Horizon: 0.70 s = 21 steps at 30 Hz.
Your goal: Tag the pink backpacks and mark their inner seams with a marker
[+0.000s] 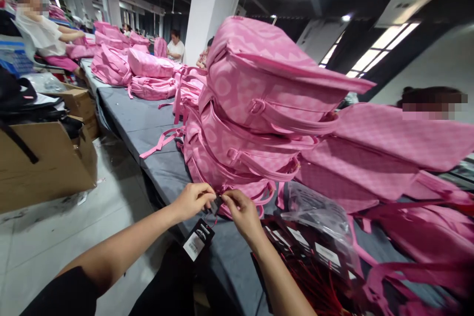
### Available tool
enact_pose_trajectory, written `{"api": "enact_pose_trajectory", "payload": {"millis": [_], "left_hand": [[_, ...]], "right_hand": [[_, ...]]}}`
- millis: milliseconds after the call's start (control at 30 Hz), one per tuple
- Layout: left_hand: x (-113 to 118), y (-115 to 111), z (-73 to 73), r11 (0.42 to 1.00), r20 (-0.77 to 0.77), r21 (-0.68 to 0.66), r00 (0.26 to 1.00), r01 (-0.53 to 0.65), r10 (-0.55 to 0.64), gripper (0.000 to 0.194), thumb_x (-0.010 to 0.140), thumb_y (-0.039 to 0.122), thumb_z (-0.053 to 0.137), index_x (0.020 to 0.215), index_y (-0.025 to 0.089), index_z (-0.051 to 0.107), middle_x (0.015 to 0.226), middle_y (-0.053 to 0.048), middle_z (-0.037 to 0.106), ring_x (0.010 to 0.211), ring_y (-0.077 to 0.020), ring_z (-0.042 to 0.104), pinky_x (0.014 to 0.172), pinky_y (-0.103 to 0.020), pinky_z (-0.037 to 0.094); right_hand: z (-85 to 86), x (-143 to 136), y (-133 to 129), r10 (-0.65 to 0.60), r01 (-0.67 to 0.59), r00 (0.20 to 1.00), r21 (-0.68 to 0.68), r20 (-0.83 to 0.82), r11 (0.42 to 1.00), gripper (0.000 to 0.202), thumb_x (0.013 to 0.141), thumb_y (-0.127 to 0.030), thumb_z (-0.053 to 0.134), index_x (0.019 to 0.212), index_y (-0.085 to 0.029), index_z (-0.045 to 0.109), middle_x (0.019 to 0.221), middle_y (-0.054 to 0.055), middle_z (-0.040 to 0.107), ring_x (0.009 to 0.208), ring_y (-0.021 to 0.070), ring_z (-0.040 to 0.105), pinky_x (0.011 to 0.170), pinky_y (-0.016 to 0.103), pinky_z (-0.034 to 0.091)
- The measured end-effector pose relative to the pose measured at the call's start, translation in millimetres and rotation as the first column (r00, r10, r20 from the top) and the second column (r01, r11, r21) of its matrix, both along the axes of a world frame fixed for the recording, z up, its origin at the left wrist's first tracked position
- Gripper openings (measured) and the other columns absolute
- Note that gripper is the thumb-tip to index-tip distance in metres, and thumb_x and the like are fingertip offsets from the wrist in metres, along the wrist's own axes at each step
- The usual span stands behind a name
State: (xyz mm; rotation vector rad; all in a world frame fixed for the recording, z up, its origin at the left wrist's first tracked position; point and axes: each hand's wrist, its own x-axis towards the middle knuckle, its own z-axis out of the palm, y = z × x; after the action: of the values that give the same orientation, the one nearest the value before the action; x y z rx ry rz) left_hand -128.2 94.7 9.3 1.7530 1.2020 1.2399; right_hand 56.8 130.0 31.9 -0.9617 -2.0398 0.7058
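Note:
Both hands meet at the near lower edge of a stack of pink backpacks (255,153). My left hand (194,201) is closed, its thumb and fingers pinched on a small dark piece (215,205) by the lowest bag. Close beside it, my right hand (242,213) is pinched too, the fingertips against the same spot; what they grip is too small to make out. Just below the hands hangs a black hang tag (199,239) with a white barcode label, on a thin pinkish cord.
Right of my hands lie black tags with red cords (314,256) and clear plastic (318,210). More pink bags (370,158) stand at the right and along the grey table (129,118). A cardboard box (44,163) is at left. People sit beyond.

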Motion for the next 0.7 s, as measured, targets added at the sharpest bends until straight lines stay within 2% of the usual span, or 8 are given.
{"api": "enact_pose_trajectory", "payload": {"millis": [67, 133, 233, 367, 467, 567, 700], "left_hand": [[1.1, -2.5, 3.8, 0.995, 0.074, 0.019, 0.992, 0.097, -0.098, 0.019, 0.088, 0.025, 0.057, 0.100, 0.016, 0.069, 0.086, -0.004, 0.072, 0.074, -0.0124, 0.069, 0.068, -0.020, 0.053], [1.9, -0.4, 4.0, 0.989, 0.147, 0.058, 0.978, 0.138, -0.145, 0.019, 0.086, 0.023, 0.060, 0.100, 0.016, 0.071, 0.091, -0.005, 0.072, 0.080, -0.0138, 0.070, 0.071, -0.021, 0.054], [4.2, 9.3, -0.1, 0.991, 0.205, 0.086, 0.972, 0.098, -0.114, 0.016, 0.086, 0.025, 0.060, 0.090, 0.015, 0.072, 0.077, -0.004, 0.069, 0.065, -0.0110, 0.066, 0.061, -0.019, 0.051], [10.0, 23.3, -7.7, 0.992, 0.222, 0.102, 0.970, 0.074, -0.095, 0.022, 0.086, 0.032, 0.061, 0.084, 0.012, 0.070, 0.086, -0.007, 0.069, 0.062, -0.0096, 0.062, 0.058, -0.020, 0.050], [11.3, 26.1, -11.3, 0.990, 0.162, 0.087, 0.979, 0.107, -0.120, 0.025, 0.089, 0.032, 0.056, 0.086, 0.012, 0.070, 0.071, -0.004, 0.068, 0.051, -0.0081, 0.056, 0.053, -0.020, 0.046], [6.9, 22.6, -10.2, 0.990, 0.051, 0.107, 0.994, 0.088, -0.094, 0.018, 0.087, 0.028, 0.061, 0.085, 0.015, 0.073, 0.074, -0.003, 0.069, 0.064, -0.0108, 0.061, 0.063, -0.021, 0.046], [0.4, 16.5, -6.3, 0.986, -0.103, 0.152, 0.993, 0.067, -0.052, 0.017, 0.090, 0.026, 0.058, 0.088, 0.019, 0.074, 0.083, -0.004, 0.071, 0.076, -0.0130, 0.063, 0.073, -0.024, 0.045]], "right_hand": [[1.1, 1.3, 1.4, -0.017, 0.015, 0.999, -0.060, -0.032, 0.998, 0.021, 0.087, -0.037, 0.057, 0.080, -0.018, 0.066, 0.074, 0.004, 0.064, 0.067, 0.0169, 0.058, 0.064, 0.027, 0.043], [2.7, 2.0, 1.2, -0.020, 0.008, 0.997, -0.144, -0.079, 0.990, 0.023, 0.085, -0.039, 0.059, 0.080, -0.018, 0.065, 0.073, 0.004, 0.062, 0.067, 0.0167, 0.057, 0.063, 0.027, 0.043], [6.6, 3.3, -0.8, -0.005, -0.022, 0.993, -0.235, -0.116, 0.972, 0.026, 0.084, -0.043, 0.059, 0.079, -0.017, 0.064, 0.071, 0.003, 0.061, 0.067, 0.0157, 0.056, 0.064, 0.027, 0.044], [13.4, 7.9, -1.3, 0.005, -0.033, 0.995, -0.272, -0.103, 0.962, 0.030, 0.085, -0.045, 0.056, 0.078, -0.017, 0.062, 0.069, 0.001, 0.061, 0.065, 0.0141, 0.056, 0.064, 0.026, 0.046], [17.1, 10.9, -0.3, 0.025, -0.045, 0.997, -0.278, -0.076, 0.959, 0.029, 0.085, -0.045, 0.056, 0.078, -0.017, 0.062, 0.066, 0.000, 0.060, 0.063, 0.0130, 0.055, 0.062, 0.025, 0.045], [18.8, 10.6, -0.4, 0.034, -0.043, 0.999, -0.248, -0.043, 0.968, 0.020, 0.082, -0.036, 0.059, 0.076, -0.018, 0.063, 0.068, 0.000, 0.061, 0.066, 0.0131, 0.055, 0.064, 0.025, 0.043], [18.3, 7.5, -2.2, 0.061, -0.054, 0.993, -0.061, 0.105, 0.997, 0.012, 0.083, -0.023, 0.056, 0.076, -0.018, 0.064, 0.075, 0.002, 0.064, 0.072, 0.0148, 0.059, 0.071, 0.027, 0.044]]}}
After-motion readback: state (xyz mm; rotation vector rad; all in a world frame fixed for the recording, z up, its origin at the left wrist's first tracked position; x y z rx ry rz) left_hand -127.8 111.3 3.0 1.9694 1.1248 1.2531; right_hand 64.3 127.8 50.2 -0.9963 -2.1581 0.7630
